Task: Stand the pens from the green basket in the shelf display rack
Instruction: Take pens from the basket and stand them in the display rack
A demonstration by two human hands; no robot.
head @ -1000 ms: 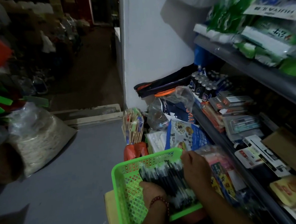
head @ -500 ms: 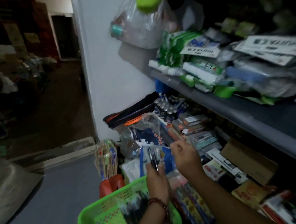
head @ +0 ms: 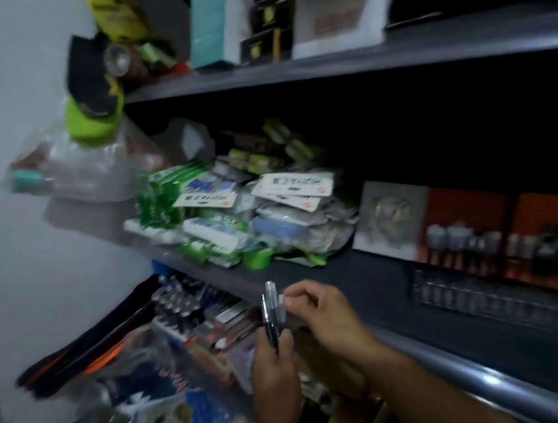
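Since a second ago we see the bunch of dark slim plastic pens point(head: 270, 315) lifted out of the green basket (now out of frame) up to the grey metal shelf point(head: 374, 280). The left hand point(head: 276, 380) grips the bunch upright and the right hand point(head: 321, 318) pinches one pen's top. We judge the blurry dark slotted rack point(head: 479, 297) to the right is the target, with bare shelf between and the front lip close under the wrists.

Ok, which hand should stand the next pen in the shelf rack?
Right, probably: the right hand pinches one of the pens and is nearer the rack, while the left hand is busy gripping the bundle.
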